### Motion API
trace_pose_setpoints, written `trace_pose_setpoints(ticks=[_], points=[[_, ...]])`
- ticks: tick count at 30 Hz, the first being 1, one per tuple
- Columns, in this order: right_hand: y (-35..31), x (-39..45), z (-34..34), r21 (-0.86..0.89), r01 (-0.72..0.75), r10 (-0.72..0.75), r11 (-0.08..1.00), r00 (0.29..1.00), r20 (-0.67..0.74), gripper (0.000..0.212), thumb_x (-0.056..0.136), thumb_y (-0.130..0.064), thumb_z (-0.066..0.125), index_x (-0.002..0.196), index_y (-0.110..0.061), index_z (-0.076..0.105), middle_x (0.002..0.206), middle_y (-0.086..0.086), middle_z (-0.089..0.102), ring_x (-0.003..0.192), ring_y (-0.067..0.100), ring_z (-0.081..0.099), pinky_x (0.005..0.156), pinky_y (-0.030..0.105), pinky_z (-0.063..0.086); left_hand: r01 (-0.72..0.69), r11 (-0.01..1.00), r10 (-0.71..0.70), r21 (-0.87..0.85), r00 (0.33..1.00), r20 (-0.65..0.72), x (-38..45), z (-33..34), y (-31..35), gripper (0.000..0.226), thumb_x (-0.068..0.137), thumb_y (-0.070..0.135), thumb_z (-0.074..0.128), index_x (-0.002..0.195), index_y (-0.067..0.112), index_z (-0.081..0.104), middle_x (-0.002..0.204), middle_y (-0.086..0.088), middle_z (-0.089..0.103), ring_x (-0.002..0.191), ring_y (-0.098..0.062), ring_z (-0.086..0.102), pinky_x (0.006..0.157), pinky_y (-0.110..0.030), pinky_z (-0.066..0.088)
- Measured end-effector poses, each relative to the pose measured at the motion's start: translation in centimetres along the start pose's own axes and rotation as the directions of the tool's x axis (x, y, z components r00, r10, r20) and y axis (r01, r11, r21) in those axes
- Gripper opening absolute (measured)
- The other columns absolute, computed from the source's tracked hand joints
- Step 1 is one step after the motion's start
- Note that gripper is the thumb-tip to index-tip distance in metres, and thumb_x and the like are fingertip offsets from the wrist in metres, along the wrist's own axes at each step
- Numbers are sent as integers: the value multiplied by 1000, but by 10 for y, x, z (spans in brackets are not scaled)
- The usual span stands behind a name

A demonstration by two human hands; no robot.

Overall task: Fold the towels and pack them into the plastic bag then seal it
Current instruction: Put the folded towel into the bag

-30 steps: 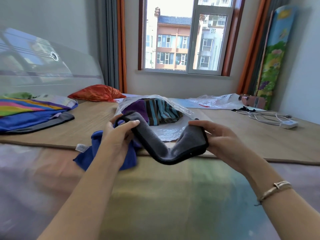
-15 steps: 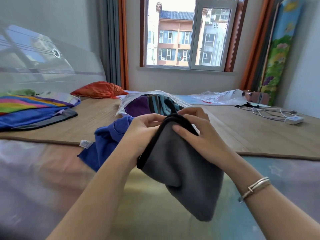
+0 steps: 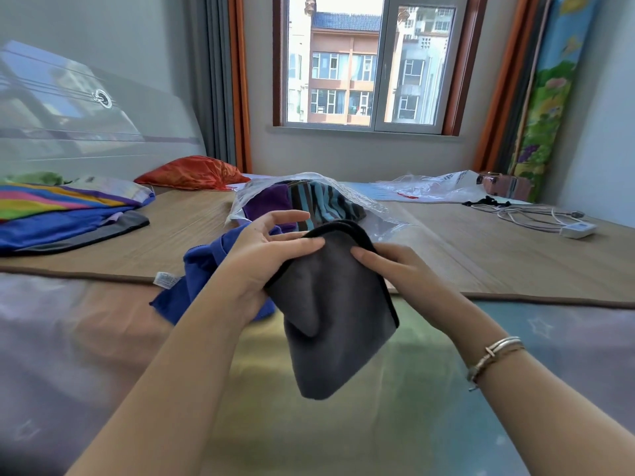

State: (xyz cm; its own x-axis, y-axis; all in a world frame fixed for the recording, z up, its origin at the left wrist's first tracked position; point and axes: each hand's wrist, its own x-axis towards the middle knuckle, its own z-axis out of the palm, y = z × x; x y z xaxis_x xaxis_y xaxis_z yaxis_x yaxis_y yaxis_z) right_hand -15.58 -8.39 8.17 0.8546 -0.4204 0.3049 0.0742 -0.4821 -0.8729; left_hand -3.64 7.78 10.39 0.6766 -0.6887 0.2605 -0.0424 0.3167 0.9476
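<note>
While one grey towel (image 3: 338, 324) hangs folded in the air over the near edge of the bed, two hands hold it by its top fold. Pressing its thumb along the towel's upper left edge, the left hand (image 3: 264, 259) pinches the cloth, and its other fingers spread loosely behind. At the upper right edge the right hand (image 3: 395, 269) grips the black-trimmed border, fingers curled behind it; two thin bracelets (image 3: 494, 355) sit on that wrist. Just behind the left hand lies one crumpled blue towel (image 3: 202, 269) with a white tag, resting on the front edge of the bamboo mat (image 3: 481, 262). Farther back on the mat stands one clear plastic bag (image 3: 371, 207), open toward the hands, holding two towels: one purple (image 3: 266, 204) and one striped (image 3: 319, 201). To the far left rests a stack of bright folded cloths (image 3: 62, 214). One orange pillow (image 3: 196, 173) lies near the headboard, a second crumpled plastic bag (image 3: 436, 187) lies at far right, and one white charger with its cable (image 3: 563, 225) lies beside it.
</note>
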Motion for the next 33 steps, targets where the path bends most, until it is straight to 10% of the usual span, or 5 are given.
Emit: trace_pose_setpoints(ticks=[13, 19, 23, 30, 33], points=[[34, 5, -20, 408, -307, 187, 860, 933, 307, 44, 74, -15, 66, 116, -3, 58, 106, 13, 57, 96, 22, 53, 87, 35, 44, -10, 905, -42, -425, 993, -113, 21, -18, -18, 14, 83, 9, 67, 93, 19, 67, 91, -5, 72, 80, -18, 68, 68, -29, 57], [45, 18, -5, 573, -233, 354, 786, 929, -107, 11, 90, -15, 61, 82, -20, 55, 77, -2, 60, 79, 14, 56, 81, 34, 44, 4, 862, -75, -506, 990, -120, 25, -12, -29, 35, 86, 10, 64, 119, 20, 60, 108, -6, 68, 89, -21, 66, 61, -30, 57], [47, 18, 19, 704, -457, 581, 544, 810, 76, 27, 88, -36, 64, 93, -10, 59, 85, 9, 60, 80, 23, 59, 72, 35, 52, -40, 805, -29, -592, 994, -106, 26, -6, -29, 39, 87, 9, 62, 125, 19, 57, 112, -6, 68, 93, -21, 66, 68, -33, 60], [45, 33, 33, 551, -254, 492, 795, 801, -340, 24, 98, -29, 52, 80, -15, 61, 84, 4, 64, 75, 19, 59, 73, 32, 50, -44, 808, -73, -587, 982, -175, 25, -10, -26, 26, 87, 3, 63, 109, 17, 63, 105, -7, 69, 91, -21, 66, 65, -30, 59], [55, 27, 26, 574, -439, 584, 692, 807, -87, 18, 87, -27, 62, 97, -12, 63, 93, 6, 65, 85, 22, 63, 76, 37, 54, -4, 814, -108, -581, 982, -157, 24, -11, -27, 43, 85, 8, 64, 127, 15, 58, 119, -9, 66, 95, -22, 66, 62, -29, 57]])
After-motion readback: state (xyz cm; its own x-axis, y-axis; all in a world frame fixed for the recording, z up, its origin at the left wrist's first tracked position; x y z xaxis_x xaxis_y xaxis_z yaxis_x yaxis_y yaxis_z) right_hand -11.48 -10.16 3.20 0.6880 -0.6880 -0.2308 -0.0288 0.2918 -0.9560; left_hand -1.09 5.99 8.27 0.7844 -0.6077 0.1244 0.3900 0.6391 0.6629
